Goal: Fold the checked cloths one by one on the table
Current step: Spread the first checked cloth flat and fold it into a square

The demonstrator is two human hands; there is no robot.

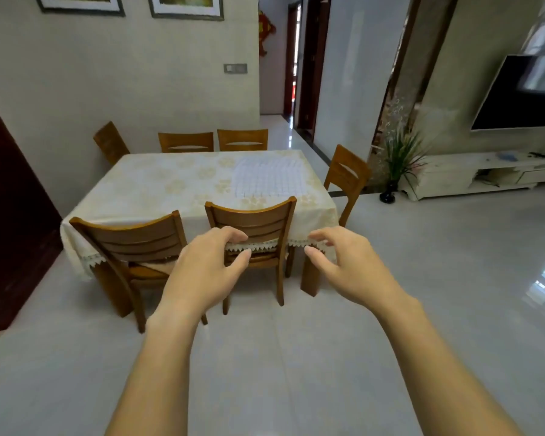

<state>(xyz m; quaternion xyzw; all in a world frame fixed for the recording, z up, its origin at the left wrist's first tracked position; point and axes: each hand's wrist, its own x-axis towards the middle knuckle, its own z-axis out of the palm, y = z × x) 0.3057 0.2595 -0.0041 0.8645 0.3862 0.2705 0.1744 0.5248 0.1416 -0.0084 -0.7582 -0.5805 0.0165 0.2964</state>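
A white checked cloth point(268, 176) lies spread flat on the right half of the dining table point(158, 187), which wears a cream flowered tablecloth. I stand some way back from the table. My left hand point(202, 269) and my right hand point(350, 265) are stretched out in front of me in the air, fingers curled and apart, holding nothing. Both hands are well short of the cloth.
Two wooden chairs point(258, 228) point(139, 243) stand tucked in at the table's near side, between me and the cloth. More chairs line the far side and both ends. A potted plant point(397, 165) and a low TV cabinet point(485, 171) stand at the right.
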